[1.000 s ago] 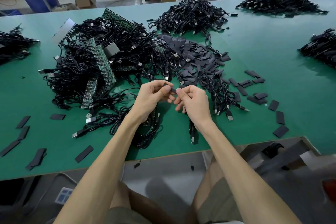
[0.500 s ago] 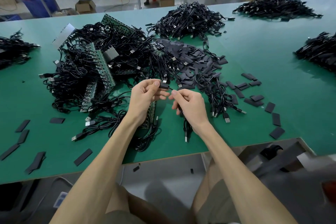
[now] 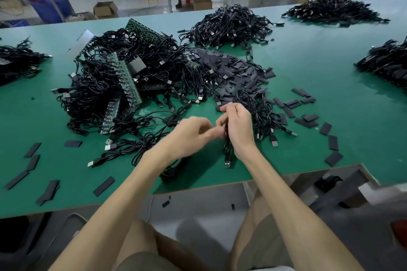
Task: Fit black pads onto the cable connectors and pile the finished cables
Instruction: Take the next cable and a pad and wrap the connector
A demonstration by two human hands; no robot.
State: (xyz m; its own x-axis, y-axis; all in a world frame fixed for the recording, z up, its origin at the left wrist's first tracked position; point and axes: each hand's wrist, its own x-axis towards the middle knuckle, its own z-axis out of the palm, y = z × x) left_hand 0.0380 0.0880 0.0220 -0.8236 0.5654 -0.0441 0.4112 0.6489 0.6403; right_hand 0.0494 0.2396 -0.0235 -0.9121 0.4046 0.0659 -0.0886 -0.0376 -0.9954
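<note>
The right hand (image 3: 239, 126) had its grip curled round a black cable (image 3: 227, 149), fingertips pinching near the top end and a USB plug (image 3: 228, 163) dangling below. The left hand (image 3: 189, 134) was beside it, blurred, with bent fingers; I could not tell whether it held anything. Both were just nearer than the heap of black pads (image 3: 233, 72). It looked like the fitting step. Next, I judged, a pad had to be seated squarely, then the cable dropped on the cable pile (image 3: 229, 25) beyond that heap.
</note>
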